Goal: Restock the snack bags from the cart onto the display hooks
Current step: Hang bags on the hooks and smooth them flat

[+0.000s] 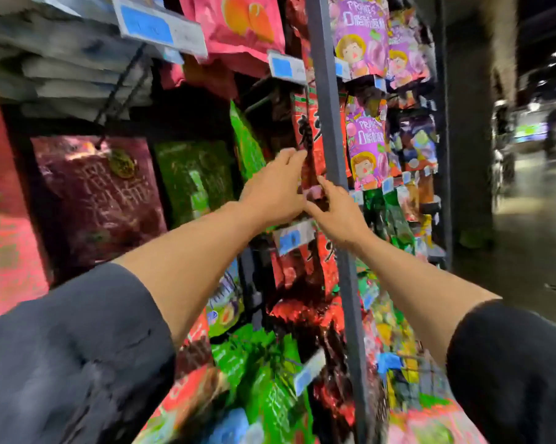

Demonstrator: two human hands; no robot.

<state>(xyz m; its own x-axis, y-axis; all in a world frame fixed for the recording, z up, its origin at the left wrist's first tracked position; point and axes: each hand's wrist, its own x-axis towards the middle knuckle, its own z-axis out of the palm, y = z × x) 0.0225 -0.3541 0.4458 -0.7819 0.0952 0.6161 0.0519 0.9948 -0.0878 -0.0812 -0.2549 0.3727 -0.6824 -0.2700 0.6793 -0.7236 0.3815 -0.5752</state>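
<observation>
Reaching up with both arms, the person is working at a red snack bag [308, 145] hanging in the middle column of the display rack, just left of the grey upright post [329, 129]. Judging by how things are lying now, the restocking is looking partly done: hooks above and to the right are carrying pink bags [238, 24] and purple cartoon bags [360, 36], while a heap of red and green bags [270, 363] is sitting low and near, in what is probably the cart, though motion blur is hiding its frame. Those are likely waiting to go up. The left hand [275, 190] is stretching out with fairly straight fingers, its fingertips [294, 155] touching the left edge of the red bag; whether the thumb is pinching behind it cannot be told. The right hand [337, 213] is lying lower, fingers loosely extended toward the bag's bottom seam, touching or nearly touching it; no firm grip is showing. A price tag [291, 238] is sitting just below both hands. This bag seems to be getting settled on its hook, which is hidden.
</observation>
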